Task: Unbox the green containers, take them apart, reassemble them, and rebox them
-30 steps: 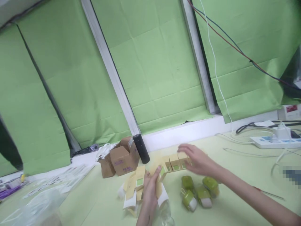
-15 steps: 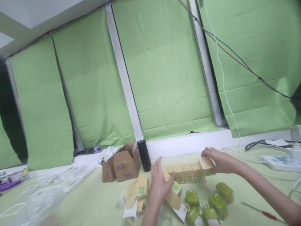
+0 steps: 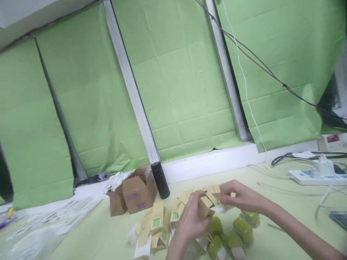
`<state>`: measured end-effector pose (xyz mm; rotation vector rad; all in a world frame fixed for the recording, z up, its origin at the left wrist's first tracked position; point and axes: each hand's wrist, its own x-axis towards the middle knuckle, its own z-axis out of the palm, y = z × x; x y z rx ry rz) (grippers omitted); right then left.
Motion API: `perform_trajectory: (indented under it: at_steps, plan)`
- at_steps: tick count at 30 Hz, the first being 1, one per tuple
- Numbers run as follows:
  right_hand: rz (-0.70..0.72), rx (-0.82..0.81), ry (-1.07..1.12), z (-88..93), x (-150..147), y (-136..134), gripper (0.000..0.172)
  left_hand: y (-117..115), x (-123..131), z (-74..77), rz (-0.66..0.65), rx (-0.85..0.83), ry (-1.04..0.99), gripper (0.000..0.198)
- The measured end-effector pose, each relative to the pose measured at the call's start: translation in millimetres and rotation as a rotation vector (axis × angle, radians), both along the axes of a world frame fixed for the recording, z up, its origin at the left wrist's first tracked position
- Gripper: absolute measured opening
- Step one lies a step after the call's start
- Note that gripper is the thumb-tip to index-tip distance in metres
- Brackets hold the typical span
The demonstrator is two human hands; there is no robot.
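My left hand (image 3: 191,220) is curled round a small tan carton (image 3: 205,206) just above the green table. My right hand (image 3: 238,196) pinches the same carton's right end, fingers closed on its flap. Behind them stands a row of small tan cartons (image 3: 214,189) with green windows. Flat unfolded cartons (image 3: 153,225) lie in a heap to the left of my left hand. Several small green lidded items (image 3: 242,225) sit on the table under and right of my hands.
An open brown cardboard box (image 3: 137,193) and a black cylinder (image 3: 159,179) stand at the back by the white ledge. A white power strip (image 3: 314,175) with cables lies far right. Clear plastic bags (image 3: 32,242) lie at the left. Green sheets cover the wall behind.
My right hand came back from the far end of the carton row to meet my left hand, and both now grip one carton. The camera view shifted slightly.
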<state>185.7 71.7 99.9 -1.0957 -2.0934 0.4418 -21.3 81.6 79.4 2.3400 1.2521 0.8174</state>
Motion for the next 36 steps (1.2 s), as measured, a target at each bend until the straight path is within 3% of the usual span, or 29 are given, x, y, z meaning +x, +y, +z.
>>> perform_trajectory:
  at_steps: [3, 6, 11, 15, 19, 21, 25, 28, 31, 34, 36]
  plan:
    - [0.072, -0.197, 0.052, 1.7, -4, -6, 0.029, -1, 4, -4.4, 0.06, 0.038, 0.113, 0.052]
    - [-0.006, -0.104, -0.055, 1.3, -10, -11, 0.014, -2, 6, -6.9, -0.01, 0.119, 0.194, 0.054]
    - [-0.125, 0.102, -0.184, -3.2, -9, -8, 0.019, -2, 4, -5.3, 0.026, 0.137, 0.274, 0.053]
    - [-0.051, 0.147, -0.138, -12.1, -10, -3, 0.017, -4, 5, -1.5, -0.006, 0.118, 0.312, 0.067]
    - [0.034, 0.094, -0.007, -19.9, -15, 1, 0.017, -4, 5, -1.4, 0.001, 0.118, 0.328, 0.049]
    - [-0.008, 0.042, 0.181, -22.6, -13, 9, 0.02, -4, 3, -1.7, 0.047, 0.058, 0.264, 0.042]
    - [-0.222, -0.028, 0.492, -32.6, 10, 37, 0.023, -2, -4, 0.1, 0.051, -0.046, 0.1, 0.063]
    - [-0.384, -0.032, 0.454, -50.3, 36, 57, 0.02, -1, -7, 0.2, 0.009, -0.051, 0.023, 0.058]
    - [-0.506, -0.028, 0.312, -73.1, 55, 68, 0.016, 1, -4, -2.9, 0.078, -0.174, -0.122, 0.054]
    - [-0.489, -0.017, 0.161, -84.6, 56, 67, 0.01, 5, 3, -6.7, 0.062, -0.398, -0.454, 0.068]
    - [-0.395, 0.023, 0.084, -78.9, 47, 60, 0.008, 8, 7, -8.8, 0.007, -0.535, -0.762, 0.072]
